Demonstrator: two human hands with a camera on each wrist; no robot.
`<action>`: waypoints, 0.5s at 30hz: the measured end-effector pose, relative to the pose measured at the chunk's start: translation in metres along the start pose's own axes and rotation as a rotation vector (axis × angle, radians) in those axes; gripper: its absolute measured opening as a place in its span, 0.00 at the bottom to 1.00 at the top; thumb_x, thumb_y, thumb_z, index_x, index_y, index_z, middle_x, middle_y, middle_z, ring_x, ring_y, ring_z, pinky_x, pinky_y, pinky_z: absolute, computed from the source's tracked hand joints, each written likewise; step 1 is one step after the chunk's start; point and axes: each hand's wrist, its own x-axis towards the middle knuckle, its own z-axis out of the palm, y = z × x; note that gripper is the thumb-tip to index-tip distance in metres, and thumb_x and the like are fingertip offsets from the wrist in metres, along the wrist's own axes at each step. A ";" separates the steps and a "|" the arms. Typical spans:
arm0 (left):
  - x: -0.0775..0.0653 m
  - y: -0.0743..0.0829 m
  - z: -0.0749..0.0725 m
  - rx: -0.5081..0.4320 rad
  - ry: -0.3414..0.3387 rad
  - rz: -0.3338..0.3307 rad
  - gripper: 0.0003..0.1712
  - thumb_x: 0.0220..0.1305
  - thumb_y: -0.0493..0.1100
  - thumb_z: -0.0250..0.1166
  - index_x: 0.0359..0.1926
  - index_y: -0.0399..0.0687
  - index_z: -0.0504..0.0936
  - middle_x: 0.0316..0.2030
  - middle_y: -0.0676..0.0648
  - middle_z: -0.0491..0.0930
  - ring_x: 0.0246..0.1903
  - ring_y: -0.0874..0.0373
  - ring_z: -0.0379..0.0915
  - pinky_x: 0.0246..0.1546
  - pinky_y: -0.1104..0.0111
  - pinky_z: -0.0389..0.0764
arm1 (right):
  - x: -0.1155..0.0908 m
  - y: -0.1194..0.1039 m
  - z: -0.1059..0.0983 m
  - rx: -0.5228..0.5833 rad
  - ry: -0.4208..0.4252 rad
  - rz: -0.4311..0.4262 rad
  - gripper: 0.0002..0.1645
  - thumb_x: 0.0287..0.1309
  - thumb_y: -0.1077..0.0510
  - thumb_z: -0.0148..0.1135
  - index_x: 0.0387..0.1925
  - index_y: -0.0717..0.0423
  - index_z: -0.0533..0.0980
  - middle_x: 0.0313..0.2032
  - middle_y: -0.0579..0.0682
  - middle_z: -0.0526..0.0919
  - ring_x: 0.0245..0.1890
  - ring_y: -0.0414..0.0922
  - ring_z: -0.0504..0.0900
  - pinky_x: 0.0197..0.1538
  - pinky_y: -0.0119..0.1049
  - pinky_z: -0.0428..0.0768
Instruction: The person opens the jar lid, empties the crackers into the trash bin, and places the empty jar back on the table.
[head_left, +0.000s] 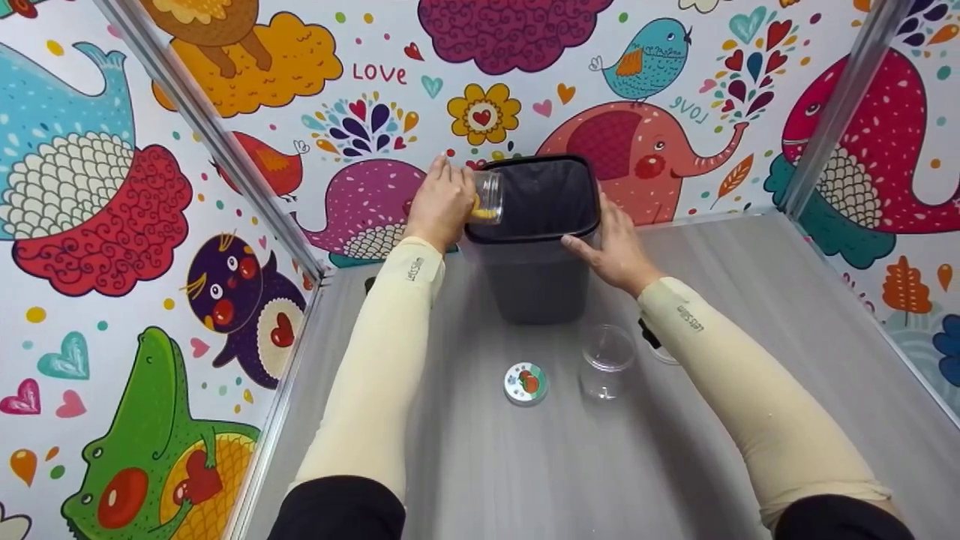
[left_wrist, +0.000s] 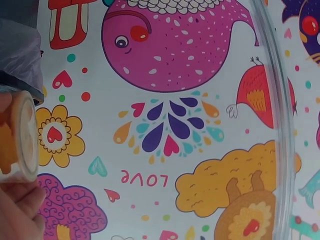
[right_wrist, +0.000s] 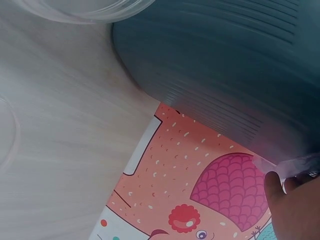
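Note:
My left hand (head_left: 444, 196) grips a clear jar (head_left: 490, 198), tipped on its side over the left rim of a dark grey trash bin (head_left: 536, 289). Something yellow-orange lies inside the jar; the left wrist view shows the jar's round end (left_wrist: 27, 135) at the left edge. A black bag lines the bin. On the bin's right side, my right hand (head_left: 621, 251) holds the rim, thumb at the front corner and fingers along the side. In the right wrist view its fingers (right_wrist: 274, 187) are by the thin bag edge, partly cut off.
A second clear jar (head_left: 607, 364) stands in front of the bin. Left of it lies a round lid (head_left: 526, 384) with an orange fruit picture. Another clear round item (head_left: 666, 354) is partly hidden by the right forearm. Patterned walls (head_left: 480, 75) rise behind and beside the grey table (head_left: 480, 465).

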 end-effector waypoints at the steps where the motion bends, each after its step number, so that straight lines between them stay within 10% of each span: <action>1: 0.001 0.001 0.000 0.021 0.013 0.011 0.39 0.56 0.41 0.69 0.66 0.26 0.66 0.59 0.30 0.74 0.62 0.38 0.69 0.72 0.54 0.46 | 0.000 0.000 0.000 -0.001 -0.001 0.005 0.64 0.59 0.27 0.59 0.79 0.50 0.37 0.76 0.58 0.48 0.75 0.57 0.44 0.73 0.57 0.45; 9: 0.005 0.008 0.003 0.152 0.166 0.052 0.20 0.69 0.28 0.48 0.58 0.23 0.72 0.53 0.29 0.79 0.56 0.40 0.76 0.72 0.55 0.49 | -0.001 -0.001 0.001 -0.025 -0.014 0.041 0.64 0.58 0.26 0.58 0.79 0.49 0.36 0.76 0.58 0.47 0.75 0.56 0.44 0.73 0.56 0.45; 15: 0.008 0.010 0.004 0.264 0.145 0.100 0.21 0.72 0.28 0.44 0.60 0.24 0.72 0.54 0.30 0.79 0.55 0.40 0.76 0.72 0.54 0.50 | -0.001 -0.002 0.000 -0.038 -0.016 0.060 0.65 0.57 0.25 0.57 0.79 0.47 0.35 0.77 0.57 0.47 0.75 0.56 0.44 0.73 0.56 0.45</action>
